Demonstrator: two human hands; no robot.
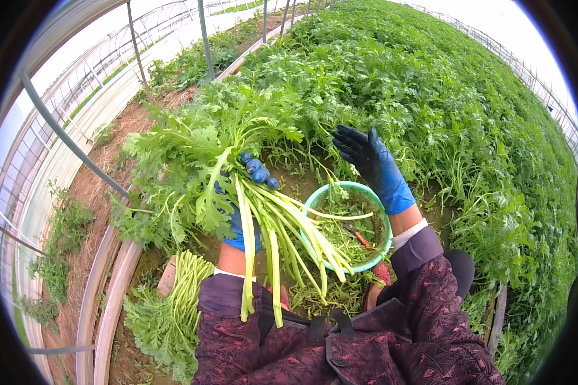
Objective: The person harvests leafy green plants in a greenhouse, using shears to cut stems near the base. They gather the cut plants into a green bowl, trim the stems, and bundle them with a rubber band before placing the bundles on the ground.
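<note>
My left hand (253, 175), in a blue glove, is closed around a bunch of long-stemmed leafy greens (279, 221). The lobed leaves fan out above the fist, and the pale stems hang down over my sleeve and the basin. To the right, my right hand (363, 151), gloved in blue with dark soiled fingers, is raised with nothing in it. Below it stands a round turquoise basin (389, 236) on the ground, with leafy scraps and a red-handled tool (362, 240) inside; the tool's working end is partly hidden.
A pile of cut greens (188, 288) lies at lower left, beside a brick-like block (167, 276). A dense bed of growing greens (443, 96) spreads ahead and right. Curved rails (113, 293) and metal greenhouse poles (70, 139) run along the left. Cut leaves litter the ground near my feet.
</note>
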